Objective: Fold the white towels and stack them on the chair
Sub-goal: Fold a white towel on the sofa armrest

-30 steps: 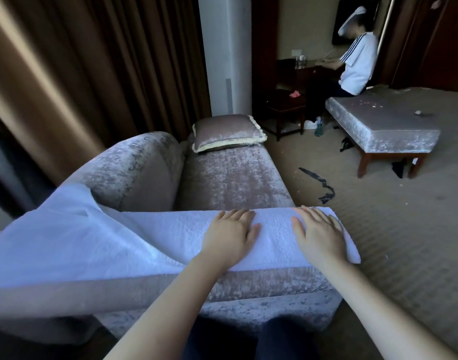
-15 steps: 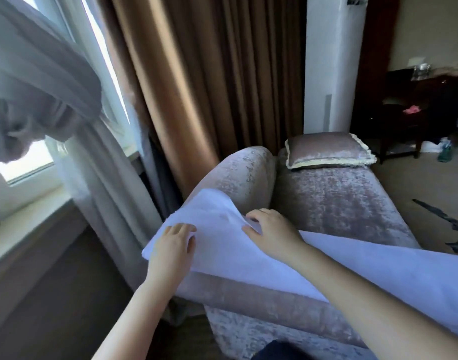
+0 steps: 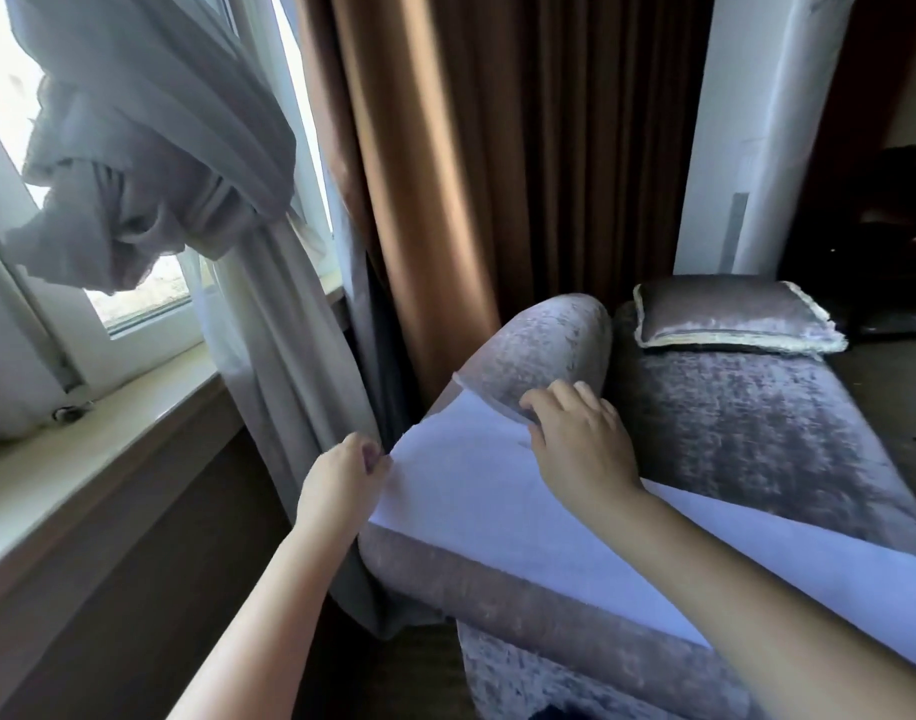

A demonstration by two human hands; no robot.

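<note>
1. The grey velvet chair is the big thing here, so everything below is placed off that. At its far end sits a matching cushion with a pale trim, lying flat on the seat.
2. Behind the chair's rounded arm hangs a heavy brown curtain. Left of the chair there's a sheer grey curtain tied in a big knot, and its tail drops down just beside the chair's near-left corner. Further left of that is the window sill.
3. A white column thing stands behind the chair's cushion end. Can't tell what it actually is.
4. The white towel lies stretched along the chair's near edge, its left end riding up against the rounded arm.
5. The left hand pinches the towel's near-left corner, right at the chair's left end with the sheer curtain directly behind it.
6. The right hand has its fingers curled onto the towel's far-left corner, which is flipped up a bit against the rounded arm. The hands are apart, one corner each.
7. In the way: the right forearm crosses over the towel and hides a strip of it, and the towel's right end runs out of view.
8. Count: one towel, one chair, one cushion, two curtains, two hands.
</note>
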